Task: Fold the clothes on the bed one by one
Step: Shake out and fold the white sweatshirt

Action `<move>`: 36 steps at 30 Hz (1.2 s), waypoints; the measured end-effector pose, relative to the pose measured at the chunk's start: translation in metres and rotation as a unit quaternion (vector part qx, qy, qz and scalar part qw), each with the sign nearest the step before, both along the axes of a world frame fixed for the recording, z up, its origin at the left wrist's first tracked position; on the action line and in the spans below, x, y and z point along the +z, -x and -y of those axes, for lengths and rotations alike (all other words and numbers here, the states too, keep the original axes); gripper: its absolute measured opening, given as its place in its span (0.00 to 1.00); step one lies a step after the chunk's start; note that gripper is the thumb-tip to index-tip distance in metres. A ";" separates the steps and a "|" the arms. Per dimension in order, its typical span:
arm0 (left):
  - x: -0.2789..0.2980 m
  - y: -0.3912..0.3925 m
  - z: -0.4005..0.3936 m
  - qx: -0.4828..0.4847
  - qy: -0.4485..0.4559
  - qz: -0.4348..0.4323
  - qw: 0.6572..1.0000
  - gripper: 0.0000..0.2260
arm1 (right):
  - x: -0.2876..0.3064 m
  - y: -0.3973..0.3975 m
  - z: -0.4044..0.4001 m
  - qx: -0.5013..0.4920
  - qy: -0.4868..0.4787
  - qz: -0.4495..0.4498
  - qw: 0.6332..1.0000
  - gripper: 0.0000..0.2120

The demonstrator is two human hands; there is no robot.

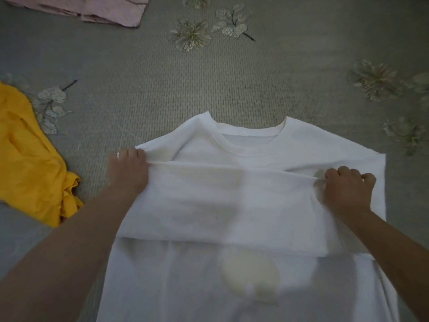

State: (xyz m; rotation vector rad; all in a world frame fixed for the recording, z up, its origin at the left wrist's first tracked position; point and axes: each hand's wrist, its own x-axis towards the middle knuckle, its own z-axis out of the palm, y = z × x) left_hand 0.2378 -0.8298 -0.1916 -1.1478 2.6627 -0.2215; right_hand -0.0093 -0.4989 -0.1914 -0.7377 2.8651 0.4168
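Observation:
A white T-shirt (243, 205) lies on the bed in front of me, collar at the far end. Its lower part is folded up over the chest, and the folded edge runs across just below the collar. My left hand (128, 168) grips the left end of that folded edge. At the right end, my right hand (347, 185) pinches the same edge with curled fingers. A faint pale round print shows through the cloth near the bottom middle.
The bed cover (209, 77) is grey-green with flower patterns. A crumpled yellow garment (30, 159) lies at the left. A folded pink garment (92, 8) sits at the far top left.

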 end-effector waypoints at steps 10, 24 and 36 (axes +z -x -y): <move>-0.011 -0.023 -0.145 -0.165 -0.140 -0.118 0.969 0.27 | -0.006 -0.106 -0.022 0.161 0.160 -0.010 0.974 0.25; -0.038 -0.058 -0.207 -0.111 -0.199 -0.058 0.972 0.30 | -0.040 -0.140 -0.048 0.044 0.139 0.097 0.985 0.24; -0.004 -0.272 -0.363 -0.163 -0.329 0.108 0.924 0.40 | -0.008 -0.344 -0.223 0.280 0.014 0.240 0.930 0.29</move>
